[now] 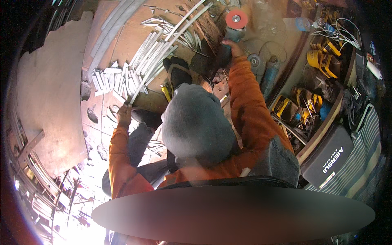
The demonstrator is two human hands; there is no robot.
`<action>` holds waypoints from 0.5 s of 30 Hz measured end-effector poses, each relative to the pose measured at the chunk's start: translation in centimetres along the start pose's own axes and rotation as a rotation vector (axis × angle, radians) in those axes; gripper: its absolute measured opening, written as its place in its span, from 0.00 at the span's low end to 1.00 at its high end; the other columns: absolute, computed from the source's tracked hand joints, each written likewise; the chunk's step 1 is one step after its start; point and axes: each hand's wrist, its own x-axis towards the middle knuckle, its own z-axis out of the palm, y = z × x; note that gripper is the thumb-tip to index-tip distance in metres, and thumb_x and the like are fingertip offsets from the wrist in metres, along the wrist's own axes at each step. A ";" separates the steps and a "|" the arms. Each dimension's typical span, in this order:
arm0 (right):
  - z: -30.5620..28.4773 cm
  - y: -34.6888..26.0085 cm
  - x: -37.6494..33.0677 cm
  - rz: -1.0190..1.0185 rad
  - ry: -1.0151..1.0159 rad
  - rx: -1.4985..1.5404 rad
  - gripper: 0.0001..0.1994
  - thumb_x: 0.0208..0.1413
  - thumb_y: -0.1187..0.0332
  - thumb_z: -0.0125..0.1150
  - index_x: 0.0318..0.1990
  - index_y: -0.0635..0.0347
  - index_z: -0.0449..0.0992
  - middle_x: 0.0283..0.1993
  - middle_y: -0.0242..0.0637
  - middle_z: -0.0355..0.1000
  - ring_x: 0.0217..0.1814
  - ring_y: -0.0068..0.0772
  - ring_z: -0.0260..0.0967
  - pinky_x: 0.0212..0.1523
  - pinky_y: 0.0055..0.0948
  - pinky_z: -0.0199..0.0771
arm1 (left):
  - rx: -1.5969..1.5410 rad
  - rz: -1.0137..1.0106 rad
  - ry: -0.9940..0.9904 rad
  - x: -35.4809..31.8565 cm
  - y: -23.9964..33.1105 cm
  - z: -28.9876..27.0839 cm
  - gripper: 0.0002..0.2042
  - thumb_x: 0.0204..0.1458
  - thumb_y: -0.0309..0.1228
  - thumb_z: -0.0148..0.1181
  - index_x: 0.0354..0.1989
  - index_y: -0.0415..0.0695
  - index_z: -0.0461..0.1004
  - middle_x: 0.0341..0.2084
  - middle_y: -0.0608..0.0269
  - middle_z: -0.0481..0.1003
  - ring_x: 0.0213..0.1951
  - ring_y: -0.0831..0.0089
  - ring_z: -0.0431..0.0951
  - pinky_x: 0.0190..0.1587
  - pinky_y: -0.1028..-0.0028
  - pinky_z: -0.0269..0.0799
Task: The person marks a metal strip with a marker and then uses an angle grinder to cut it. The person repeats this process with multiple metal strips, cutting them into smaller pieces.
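Note:
My left hand is closed around the lower end of a long, thin, pale strip, which slants away to the upper right. Beside and beyond it lies a pile of short cut white strips. Farther off, at the upper middle, my right hand grips the dark body of an angle grinder. Its round red disc faces up and is apart from the strip. Between my hands is a foot in a dark sandal, with a small yellow-handled tool nearby.
A second disc tool lies right of my right forearm. Yellow-and-black power tools fill a wooden-edged tray at the right, near a dark case. A large tan sheet lies left. Grey cloth hides the middle; glare washes out the lower left.

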 end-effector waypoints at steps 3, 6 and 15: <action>0.9 -0.3 -1.0 0.068 0.033 0.033 0.16 0.42 0.68 0.73 0.40 0.59 0.79 0.37 0.32 0.78 0.39 0.34 0.75 0.43 0.35 0.74 | 0.213 -0.039 -0.091 0.8 -2.9 0.9 0.26 0.61 0.54 0.55 0.29 0.39 0.77 0.31 0.48 0.75 0.34 0.42 0.76 0.38 0.52 0.70; 0.7 0.4 -0.4 0.111 0.004 0.085 0.16 0.42 0.69 0.73 0.41 0.59 0.79 0.38 0.33 0.78 0.39 0.34 0.75 0.43 0.36 0.74 | 0.349 0.066 -0.133 2.3 -6.1 0.2 0.26 0.59 0.55 0.56 0.30 0.39 0.79 0.35 0.47 0.76 0.40 0.41 0.76 0.42 0.50 0.71; -0.3 6.2 3.8 -0.410 -0.041 -0.173 0.19 0.42 0.74 0.73 0.45 0.61 0.79 0.41 0.34 0.79 0.42 0.32 0.76 0.48 0.36 0.74 | 0.699 -0.039 -0.240 2.7 -6.2 -2.8 0.30 0.62 0.58 0.49 0.38 0.40 0.84 0.46 0.46 0.72 0.55 0.50 0.69 0.57 0.50 0.65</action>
